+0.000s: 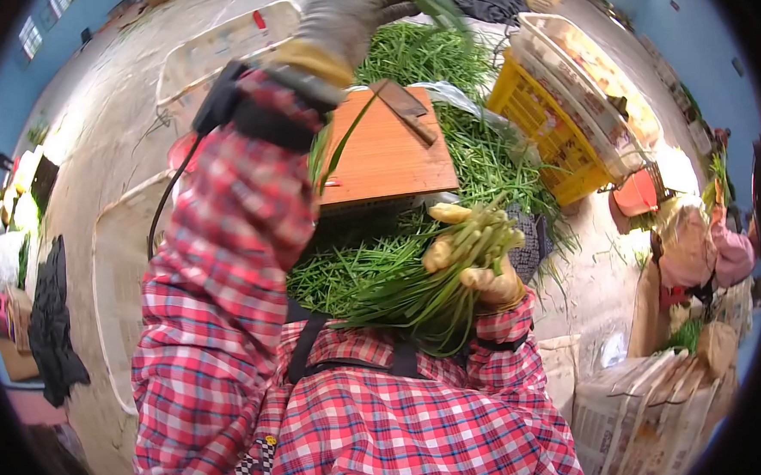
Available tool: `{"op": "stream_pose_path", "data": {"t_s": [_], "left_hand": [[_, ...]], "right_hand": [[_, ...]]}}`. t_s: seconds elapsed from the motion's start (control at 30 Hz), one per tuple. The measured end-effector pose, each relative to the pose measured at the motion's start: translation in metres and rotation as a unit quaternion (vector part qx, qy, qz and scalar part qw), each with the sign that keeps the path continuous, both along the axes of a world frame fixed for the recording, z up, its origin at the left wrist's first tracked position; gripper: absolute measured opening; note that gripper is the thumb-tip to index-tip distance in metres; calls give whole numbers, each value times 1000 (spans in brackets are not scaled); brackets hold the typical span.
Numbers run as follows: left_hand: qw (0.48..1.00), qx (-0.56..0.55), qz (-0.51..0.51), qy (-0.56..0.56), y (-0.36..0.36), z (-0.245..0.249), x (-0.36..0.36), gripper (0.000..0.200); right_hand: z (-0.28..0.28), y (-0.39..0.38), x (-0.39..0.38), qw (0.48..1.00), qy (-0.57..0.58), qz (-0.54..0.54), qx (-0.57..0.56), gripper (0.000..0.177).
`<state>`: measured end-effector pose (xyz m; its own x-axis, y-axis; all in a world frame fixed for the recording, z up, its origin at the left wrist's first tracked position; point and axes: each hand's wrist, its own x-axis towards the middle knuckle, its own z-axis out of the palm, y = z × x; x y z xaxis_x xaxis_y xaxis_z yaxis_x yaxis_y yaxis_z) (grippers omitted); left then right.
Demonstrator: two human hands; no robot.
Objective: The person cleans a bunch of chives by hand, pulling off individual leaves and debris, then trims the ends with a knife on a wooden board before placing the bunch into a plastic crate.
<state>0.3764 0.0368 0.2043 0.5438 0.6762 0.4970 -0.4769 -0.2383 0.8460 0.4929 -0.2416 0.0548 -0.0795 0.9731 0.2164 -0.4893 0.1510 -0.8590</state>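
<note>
My right hand [488, 276], in a yellowish glove, is shut on a bunch of green stalks [438, 273], with the pale cut ends pointing up and right and the leaves trailing down over my plaid shirt. My left arm is raised high. Its gloved hand [345, 14] is at the top of the view, closed on a few green stalks [439, 7] that stick out to the right. Below both hands lies a wooden cutting board [385, 155] with a cleaver [405, 109] on its far corner. A heap of loose green stalks [423, 56] surrounds the board.
A yellow crate [540, 126] with a white crate [591, 76] on it stands right of the greens. White trays [216, 46] lie on the concrete floor at left. Another person [712, 250] sits at far right, with newspaper bundles [648, 413] in front of them.
</note>
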Motion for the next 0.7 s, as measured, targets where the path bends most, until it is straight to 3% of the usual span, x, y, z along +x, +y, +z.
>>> {"op": "stream_pose_path", "data": {"t_s": [0.03,0.07,0.1,0.13,0.17,0.2,0.23,0.3,0.37,0.43,0.5,0.57,0.7], "left_hand": [[995,42,41,86,4,-1,19,40],[943,144,200,222,-9,-11,34,50],[932,161,217,241,-18,-34,41,54],[956,167,132,200,-44,-48,29,54],[959,143,-13,245,-48,-75,25,55],[956,18,-175,236,-74,-96,16,55],[923,-27,-244,298,-107,-103,5,57],[906,72,-330,256,-139,-151,-9,60],[852,-277,-383,224,-175,-177,-30,60],[859,-313,-349,206,-182,-186,-37,58],[865,-339,-319,189,-185,-190,-42,57],[859,-433,-238,132,-184,-192,-47,53],[884,-402,-181,154,-185,-196,-56,45]], "right_hand": [[7,-1,-9,1000,5,8,-3,84],[5,0,-9,1000,29,2,5,84],[4,2,-7,998,59,-12,10,84],[2,2,-4,995,95,-33,0,84],[0,2,0,990,132,-55,-8,85],[-3,5,5,984,165,-68,-11,86],[-9,8,11,978,190,-82,-8,86],[-9,17,10,976,198,-86,7,85],[-9,22,1,971,219,-94,-4,80],[-2,25,-7,957,204,-196,-63,75],[-19,26,-1,966,152,-196,-75,71],[-33,29,2,971,55,-206,-105,63],[-33,22,0,976,29,-177,-123,52]]}}
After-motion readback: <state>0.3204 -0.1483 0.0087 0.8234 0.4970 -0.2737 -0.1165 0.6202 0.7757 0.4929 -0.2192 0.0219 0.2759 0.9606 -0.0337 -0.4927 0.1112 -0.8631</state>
